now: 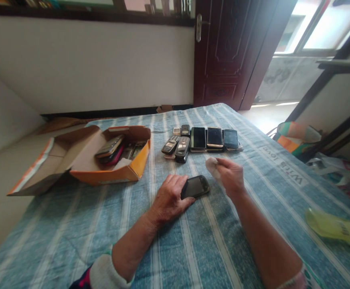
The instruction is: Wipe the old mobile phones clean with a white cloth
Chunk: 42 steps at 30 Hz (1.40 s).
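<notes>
My left hand grips the left end of a dark smartphone, which lies screen up on the striped blue cloth. To the right, my right hand is raised a little above the cloth, its fingers pinched on a small whitish wad that looks like tissue or cotton. Beyond both hands, several phones lie in rows and stacks: keypad phones such as a grey one on the left, and touchscreen phones such as a black one on the right.
An open orange cardboard box with more phones in it stands at the left, its lid folded out. A yellow plastic piece lies at the right. Plastic bags are beyond the right edge; a dark red door is behind.
</notes>
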Each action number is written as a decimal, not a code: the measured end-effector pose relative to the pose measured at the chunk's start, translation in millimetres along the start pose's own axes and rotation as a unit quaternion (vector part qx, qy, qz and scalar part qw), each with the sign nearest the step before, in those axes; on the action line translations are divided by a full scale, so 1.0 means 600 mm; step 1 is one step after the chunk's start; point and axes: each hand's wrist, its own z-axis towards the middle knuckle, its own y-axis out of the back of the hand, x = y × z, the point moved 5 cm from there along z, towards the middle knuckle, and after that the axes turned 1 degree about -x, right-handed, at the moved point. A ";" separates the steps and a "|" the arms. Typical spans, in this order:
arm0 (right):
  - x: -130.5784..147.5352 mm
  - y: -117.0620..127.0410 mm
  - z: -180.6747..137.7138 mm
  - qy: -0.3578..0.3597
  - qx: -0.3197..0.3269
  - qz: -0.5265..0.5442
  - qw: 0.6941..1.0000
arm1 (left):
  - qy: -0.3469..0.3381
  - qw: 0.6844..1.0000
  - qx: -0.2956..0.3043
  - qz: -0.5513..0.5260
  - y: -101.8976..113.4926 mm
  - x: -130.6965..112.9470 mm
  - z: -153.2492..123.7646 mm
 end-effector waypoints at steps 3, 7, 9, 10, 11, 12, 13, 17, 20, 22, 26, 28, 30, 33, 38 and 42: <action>0.026 -0.020 -0.029 0.140 0.037 -0.153 0.978 | 0.003 1.000 -0.019 -0.003 -0.004 0.001 -0.006; 0.046 -0.069 -0.097 0.334 0.150 -0.320 0.874 | -0.018 0.999 -0.035 -0.016 -0.015 0.005 -0.010; 0.039 -0.093 -0.129 0.383 0.212 -0.388 0.811 | -0.006 0.999 -0.050 -0.019 -0.021 0.011 -0.013; 0.034 -0.102 -0.141 0.399 0.238 -0.408 0.786 | 0.007 0.998 -0.058 -0.022 -0.023 0.015 -0.014; 0.029 -0.108 -0.150 0.412 0.251 -0.421 0.768 | 0.021 0.997 -0.066 -0.027 -0.025 0.019 -0.015; 0.025 -0.113 -0.156 0.417 0.258 -0.432 0.757 | 0.034 0.997 -0.069 -0.032 -0.027 0.022 -0.016; 0.021 -0.116 -0.159 0.419 0.257 -0.441 0.751 | 0.042 0.996 -0.069 -0.038 -0.029 0.024 -0.017; 0.014 -0.119 -0.158 0.396 0.238 -0.485 0.742 | 0.044 0.996 -0.062 -0.047 -0.029 0.022 -0.016; 0.017 -0.118 -0.154 0.363 0.224 -0.523 0.738 | 0.046 0.996 -0.059 -0.046 -0.027 0.019 -0.015; 0.020 -0.116 -0.150 0.340 0.212 -0.545 0.736 | 0.048 0.996 -0.056 -0.045 -0.026 0.019 -0.014; 0.025 -0.106 -0.141 0.312 0.195 -0.570 0.735 | 0.044 0.997 -0.055 -0.040 -0.027 0.019 -0.012; 0.027 -0.102 -0.139 0.308 0.188 -0.575 0.734 | 0.037 0.997 -0.056 -0.036 -0.028 0.019 -0.011; 0.030 -0.098 -0.139 0.300 0.180 -0.585 0.732 | 0.035 0.997 -0.059 -0.033 -0.029 0.019 -0.011; 0.031 -0.095 -0.141 0.284 0.178 -0.604 0.723 | 0.040 0.997 -0.058 -0.033 -0.031 0.019 -0.011; 0.028 -0.096 -0.140 0.299 0.181 -0.593 0.726 | 0.043 0.996 -0.054 -0.048 -0.032 0.018 -0.010; 0.018 -0.098 -0.125 0.301 0.185 -0.571 0.741 | 0.038 0.996 -0.059 -0.050 -0.032 0.018 -0.009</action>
